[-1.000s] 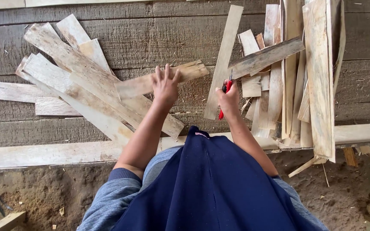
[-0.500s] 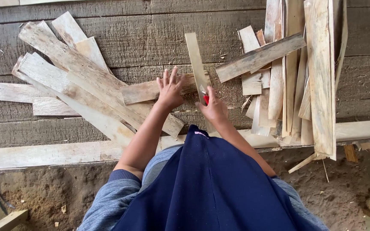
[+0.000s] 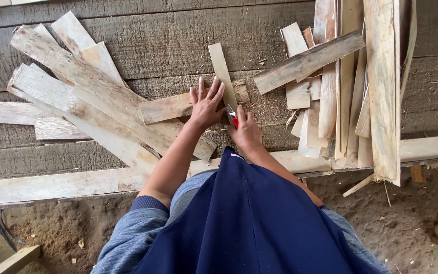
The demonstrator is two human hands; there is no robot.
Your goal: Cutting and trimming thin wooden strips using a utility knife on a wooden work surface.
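My left hand (image 3: 206, 105) lies flat with fingers spread on a short wooden slat (image 3: 174, 105) at the edge of the left pile. My right hand (image 3: 245, 131) grips a red-handled tool (image 3: 234, 121) together with the lower end of a thin pale strip (image 3: 222, 75) that stands up and leans slightly left between both hands. The two hands nearly touch at the middle of the grey plank bench (image 3: 178, 40).
A fan of long weathered slats (image 3: 72, 86) covers the bench's left side. A stack of upright strips (image 3: 351, 86) with a board across it (image 3: 307, 62) fills the right. A pale rail (image 3: 51, 182) runs along the front edge; dirt floor below.
My right hand has carried the thin strip from the right stack leftward to beside my left hand. The strip swung from a right lean to a slight left lean.
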